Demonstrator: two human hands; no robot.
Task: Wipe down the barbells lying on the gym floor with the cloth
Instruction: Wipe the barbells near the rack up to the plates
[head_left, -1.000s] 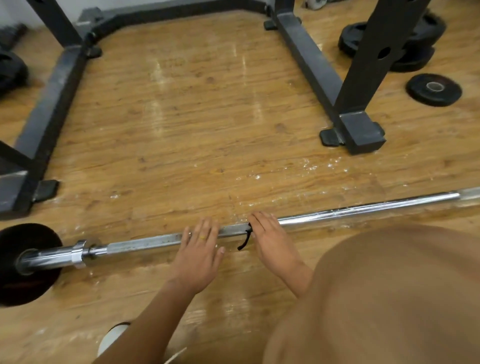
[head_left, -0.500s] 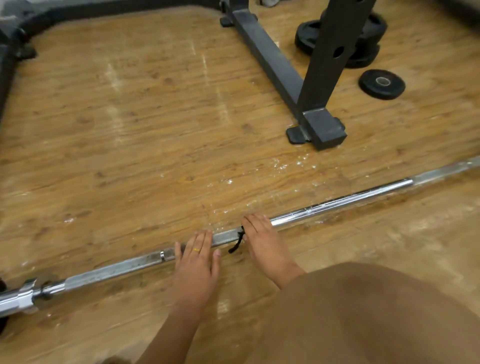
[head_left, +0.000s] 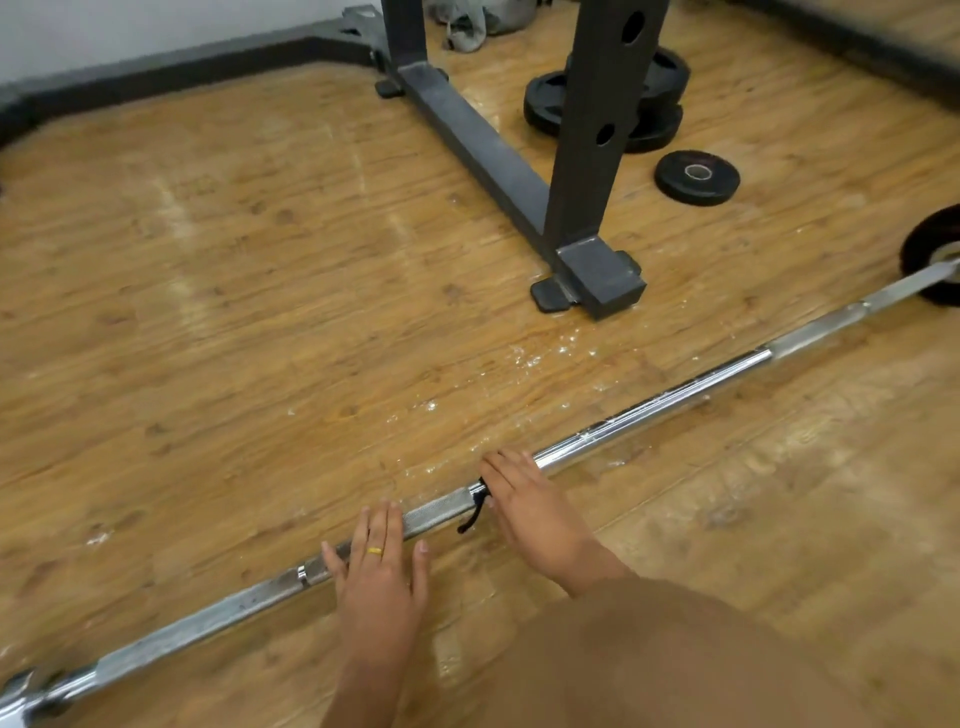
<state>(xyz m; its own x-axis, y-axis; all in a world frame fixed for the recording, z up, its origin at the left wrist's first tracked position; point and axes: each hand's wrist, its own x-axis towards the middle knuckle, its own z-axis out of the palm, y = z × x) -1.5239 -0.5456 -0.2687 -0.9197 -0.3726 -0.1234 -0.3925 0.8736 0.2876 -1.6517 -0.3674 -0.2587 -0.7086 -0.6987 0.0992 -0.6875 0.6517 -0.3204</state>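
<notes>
A long chrome barbell (head_left: 649, 410) lies slantwise on the wooden floor, from its collar (head_left: 31, 691) at lower left to a black plate (head_left: 930, 244) at the right edge. My left hand (head_left: 379, 582), wearing a yellow ring, rests flat on the knurled shaft with its fingers apart. A little further right, my right hand (head_left: 530, 504) lies over the shaft and presses a dark cloth against it. The palm hides the cloth except for a black strand (head_left: 472, 514) hanging down beside the thumb.
A dark steel rack foot and upright (head_left: 597, 275) stand just beyond the bar. Behind them are stacked black plates (head_left: 545, 104) and one small loose plate (head_left: 696, 176). A grey bundle (head_left: 478, 21) lies by the wall. My brown-clad leg (head_left: 675, 654) fills the lower right.
The view has swung right: the plate on the bar's left end has left the frame and the one on the right end has come in. Both hands stay at the same spot on the bar.
</notes>
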